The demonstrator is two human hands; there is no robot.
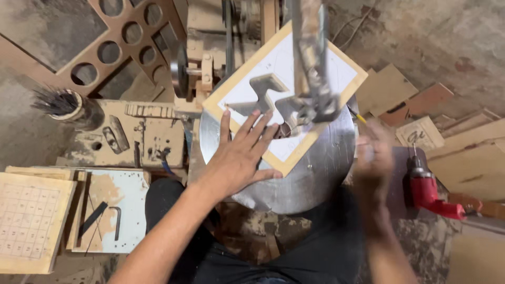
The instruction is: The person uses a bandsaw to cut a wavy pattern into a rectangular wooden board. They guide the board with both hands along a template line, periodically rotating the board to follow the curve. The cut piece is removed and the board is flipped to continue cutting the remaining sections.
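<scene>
Both hands work at the middle of the frame. One left hand (243, 152) lies open, fingers spread flat on a single white-faced board (315, 68) that rests on the round metal saw table (310, 173). One right hand (373, 152) at centre right is blurred by motion, so I cannot tell whether it is open or gripping anything. The board has one jagged cutout (265, 89) in it, with the saw arm (311, 58) standing over it. Done well, this step seems to call for even downward pressure, fingers clear of the blade line. One red drill (428, 192) lies at right, and one gridded panel (29, 221) on the bench (126, 131) at lower left.
</scene>
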